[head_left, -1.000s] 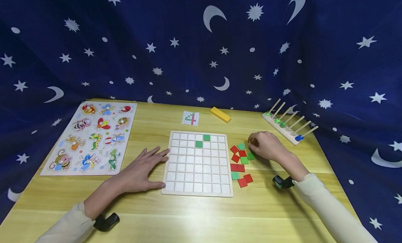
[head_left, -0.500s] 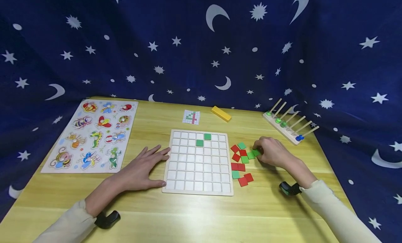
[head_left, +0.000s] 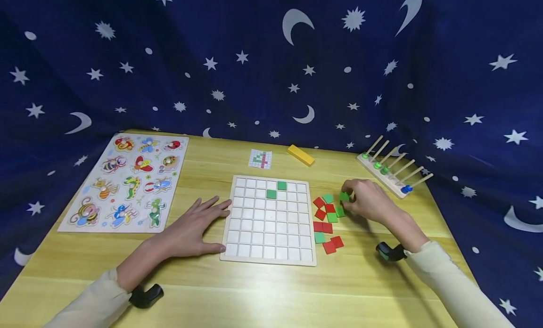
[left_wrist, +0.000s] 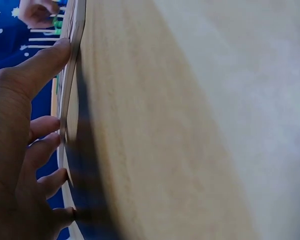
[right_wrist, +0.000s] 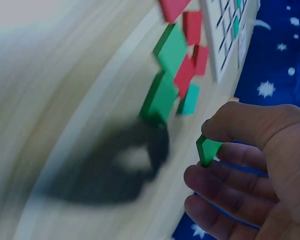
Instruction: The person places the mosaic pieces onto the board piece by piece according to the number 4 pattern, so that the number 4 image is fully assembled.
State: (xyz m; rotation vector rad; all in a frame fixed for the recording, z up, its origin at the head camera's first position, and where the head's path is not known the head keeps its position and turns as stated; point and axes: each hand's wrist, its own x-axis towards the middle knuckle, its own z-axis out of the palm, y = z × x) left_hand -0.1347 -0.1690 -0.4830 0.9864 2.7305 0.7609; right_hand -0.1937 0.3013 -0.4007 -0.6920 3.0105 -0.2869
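A white grid board (head_left: 269, 252) lies mid-table with two green tiles (head_left: 276, 190) set in its upper rows. My left hand (head_left: 193, 226) rests flat on the table, fingers straight, touching the board's left edge (left_wrist: 71, 60). Right of the board is a loose pile of red and green tiles (head_left: 326, 219). My right hand (head_left: 365, 200) hovers just above that pile and pinches one green tile (head_left: 344, 196) (right_wrist: 208, 149) between thumb and fingers, lifted off the table.
An insect peg puzzle (head_left: 127, 182) lies at the left. A small pattern card (head_left: 259, 159) and a yellow block (head_left: 300, 155) sit behind the board. A wooden peg rack (head_left: 392, 170) with beads stands at the far right. Star-printed blue cloth surrounds the table.
My right hand closed on a green tile at the pile's right side and lifted it slightly up and back. The left hand has stayed put.
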